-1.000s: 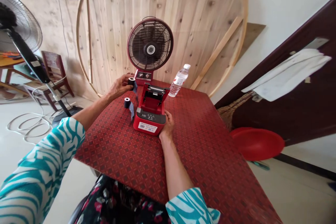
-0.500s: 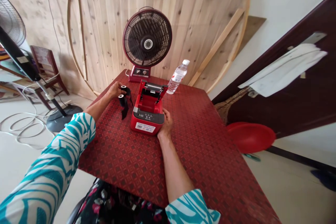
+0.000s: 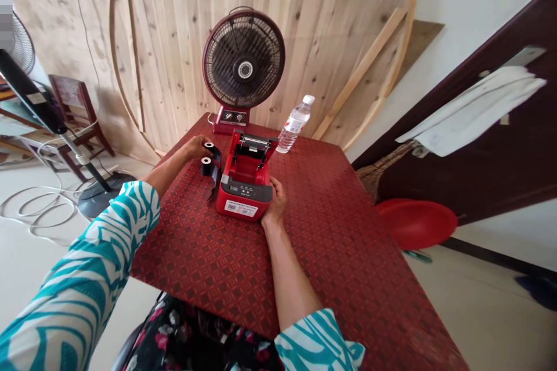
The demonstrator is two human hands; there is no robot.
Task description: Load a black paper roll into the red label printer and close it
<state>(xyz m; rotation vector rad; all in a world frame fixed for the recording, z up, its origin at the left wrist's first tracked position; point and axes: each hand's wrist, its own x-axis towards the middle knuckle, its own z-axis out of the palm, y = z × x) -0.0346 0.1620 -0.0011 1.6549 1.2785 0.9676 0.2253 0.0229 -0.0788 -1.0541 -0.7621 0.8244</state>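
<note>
In the middle of the table stands a red label printer (image 3: pixel 244 208), its lid raised to show the red bay. My right hand (image 3: pixel 275 200) is closed around the printer's right side, with some fingers hidden behind it. To the printer's left, my left hand (image 3: pixel 198 147) pinches the far one of two black ribbon rolls (image 3: pixel 209 151) with white cores. The near ribbon roll (image 3: pixel 206 168) stands just in front of it. Loose black ribbon (image 3: pixel 214 177) trails from the rolls beside the printer's left wall.
A dark red table fan (image 3: pixel 230 120) stands behind the printer. Right of the raised lid is a clear water bottle (image 3: pixel 292 127) with a white cap. A patterned red cloth covers the table (image 3: pixel 331 243). A floor fan (image 3: pixel 43 107) stands left, above coiled cable (image 3: pixel 39 208).
My left hand has moved slightly right with the ribbon rolls, closer to the printer. The loose ribbon has swung toward the printer's side. My right hand stays on the printer.
</note>
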